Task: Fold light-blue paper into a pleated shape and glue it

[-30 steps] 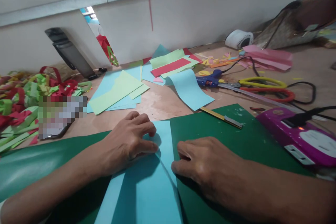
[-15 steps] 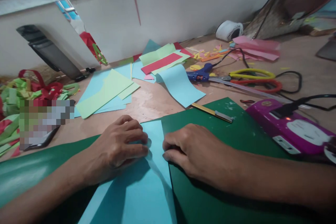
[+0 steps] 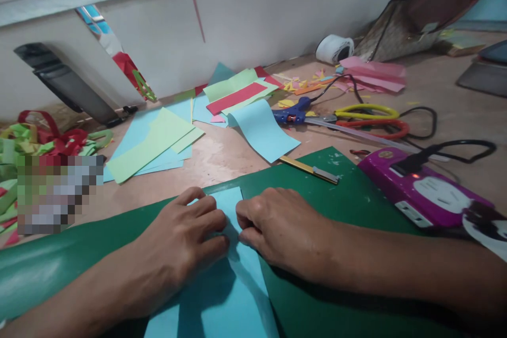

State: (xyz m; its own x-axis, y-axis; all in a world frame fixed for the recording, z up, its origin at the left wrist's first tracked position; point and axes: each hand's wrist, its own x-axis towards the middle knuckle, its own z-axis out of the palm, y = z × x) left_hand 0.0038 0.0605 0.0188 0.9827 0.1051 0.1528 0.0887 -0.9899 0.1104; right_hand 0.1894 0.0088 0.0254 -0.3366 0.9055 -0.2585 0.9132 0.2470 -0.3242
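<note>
A long light-blue sheet of paper (image 3: 222,301) lies on the green cutting mat (image 3: 309,296) in front of me. My left hand (image 3: 186,243) rests on the paper, its bent fingers apart and pressing down from the left. Across from it, my right hand (image 3: 277,227) has thumb and forefinger closed together at the paper's right edge. The two hands' fingertips are close but apart. Past the right hand lies a yellow box cutter (image 3: 309,170), beside a curled light-blue paper piece (image 3: 265,129).
Light-green paper strips (image 3: 154,145) lie back left, near a pile of paper scraps (image 3: 43,140) and a blurred-out phone (image 3: 63,193). To the right are a blue glue gun (image 3: 293,112), scissors (image 3: 368,119) and a purple power strip (image 3: 423,185) with cords. A bag (image 3: 407,21) stands behind.
The view has shifted slightly, so the background sits further left. My right hand has slid a little along the paper edge, and the left hand stays on the paper.
</note>
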